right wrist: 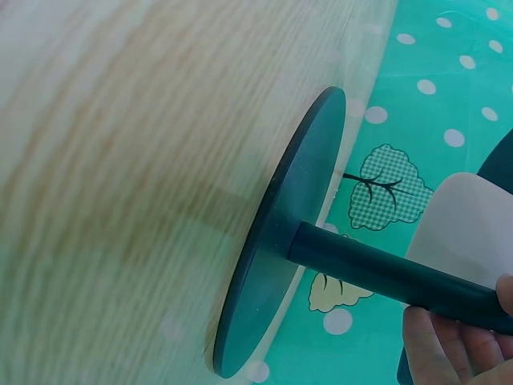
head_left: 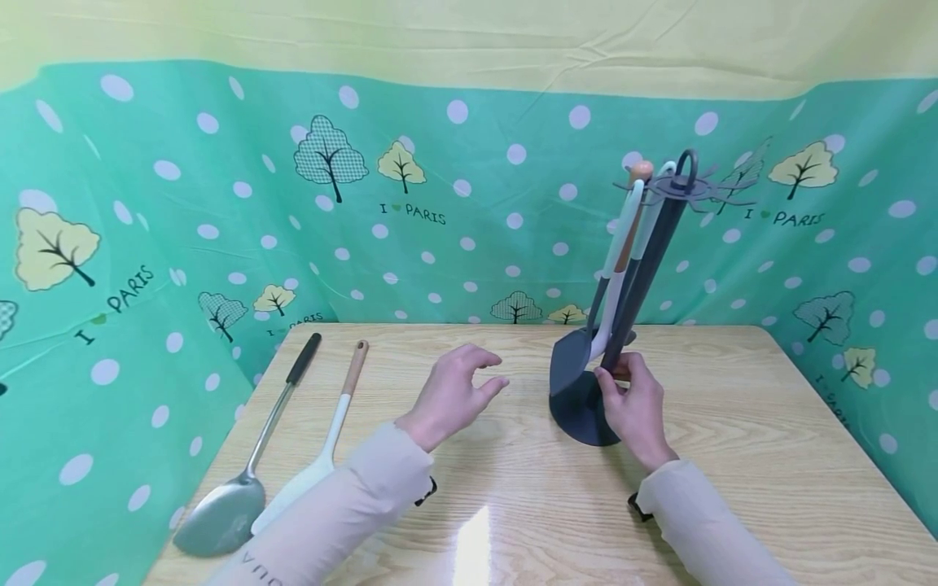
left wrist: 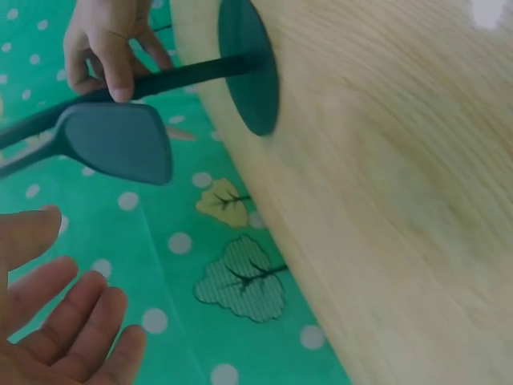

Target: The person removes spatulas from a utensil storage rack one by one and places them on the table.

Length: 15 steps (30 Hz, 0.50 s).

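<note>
A dark utensil stand (head_left: 652, 252) rises at the right of the table, its round base (right wrist: 288, 233) on the wood. Low on the pole (right wrist: 385, 273), my right hand (head_left: 637, 407) grips it, thumb and fingers around the tube. Several utensils hang from the stand's top hooks, among them a dark spatula (left wrist: 116, 140) with a pale handle and a white-headed utensil (right wrist: 469, 233). To the left of the stand, my left hand (head_left: 450, 395) hovers above the table, holding nothing, thumb apart from its loosely bent fingers.
At the table's left side lie a metal turner (head_left: 227, 517) with a black handle and a white turner (head_left: 335, 427) with a wooden handle, partly behind my left sleeve. A green dotted cloth (head_left: 454, 244) hangs around the back and sides of the wooden table (head_left: 747, 423).
</note>
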Each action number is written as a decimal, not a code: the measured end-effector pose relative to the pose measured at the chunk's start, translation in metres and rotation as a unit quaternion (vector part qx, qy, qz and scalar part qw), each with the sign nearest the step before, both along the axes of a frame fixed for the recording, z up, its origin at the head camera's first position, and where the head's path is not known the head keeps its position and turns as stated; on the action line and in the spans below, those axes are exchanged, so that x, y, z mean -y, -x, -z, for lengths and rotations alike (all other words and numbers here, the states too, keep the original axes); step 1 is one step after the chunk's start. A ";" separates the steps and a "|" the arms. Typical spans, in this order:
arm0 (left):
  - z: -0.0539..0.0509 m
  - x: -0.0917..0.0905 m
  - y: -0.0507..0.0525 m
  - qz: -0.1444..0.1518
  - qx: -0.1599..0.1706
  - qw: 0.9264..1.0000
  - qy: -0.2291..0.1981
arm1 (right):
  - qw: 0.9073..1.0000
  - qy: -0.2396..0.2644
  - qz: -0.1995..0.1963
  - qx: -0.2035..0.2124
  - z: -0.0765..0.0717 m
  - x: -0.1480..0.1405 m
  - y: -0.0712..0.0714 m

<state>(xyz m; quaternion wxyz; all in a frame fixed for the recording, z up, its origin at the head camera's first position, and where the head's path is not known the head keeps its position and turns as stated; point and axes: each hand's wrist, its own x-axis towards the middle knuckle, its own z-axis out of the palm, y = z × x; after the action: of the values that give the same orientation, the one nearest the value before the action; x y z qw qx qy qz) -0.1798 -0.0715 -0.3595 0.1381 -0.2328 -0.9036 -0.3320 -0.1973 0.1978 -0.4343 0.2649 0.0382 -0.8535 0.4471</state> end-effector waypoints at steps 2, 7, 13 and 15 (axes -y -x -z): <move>-0.004 -0.006 0.001 0.007 -0.007 1.000 -0.003 | 1.000 -0.001 0.000 -0.001 0.000 0.000 0.000; -0.016 -0.023 0.003 0.029 -0.017 0.999 -0.013 | 1.000 -0.002 0.000 0.000 0.000 0.000 0.000; -0.029 -0.042 0.006 0.047 -0.032 0.998 -0.020 | 1.000 -0.001 0.000 0.004 -0.001 0.000 0.001; -0.032 -0.048 0.008 0.052 -0.039 0.998 -0.019 | 1.000 -0.001 0.002 0.007 -0.001 0.000 0.001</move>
<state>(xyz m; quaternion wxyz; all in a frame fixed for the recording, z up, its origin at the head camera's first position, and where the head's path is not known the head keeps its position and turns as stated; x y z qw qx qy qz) -0.1881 -0.0238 -0.3273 0.1601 -0.2890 -0.8779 -0.3467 -0.1981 0.1975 -0.4329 0.2602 0.0338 -0.8555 0.4464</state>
